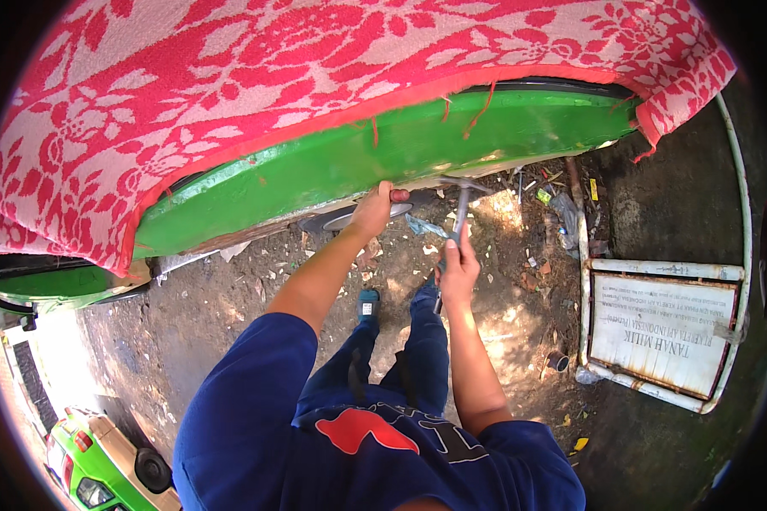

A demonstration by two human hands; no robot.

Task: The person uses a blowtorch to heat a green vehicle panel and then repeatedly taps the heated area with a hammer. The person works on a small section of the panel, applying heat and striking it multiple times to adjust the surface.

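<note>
Right of the left hand (371,215), which is closed around a reddish handle (399,196) beside the green panel (341,162), the right hand (459,274) grips the hammer (462,213), probably best swung lightly, clear of those knuckles.

Pinkish-red cloth (256,64) with pale floral pattern; bright green vehicle panel (315,170); blue shirt (230,409).

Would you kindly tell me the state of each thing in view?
Cloth: draped, edge fraying
Green car: partly covered by the cloth
Left hand: closed around something red, mostly hidden
Right hand: closed around the hammer
Hammer: held, head near the left hand
Sign: rust-stained frame, lettering upside down in this view
Ground: littered with scraps
</note>
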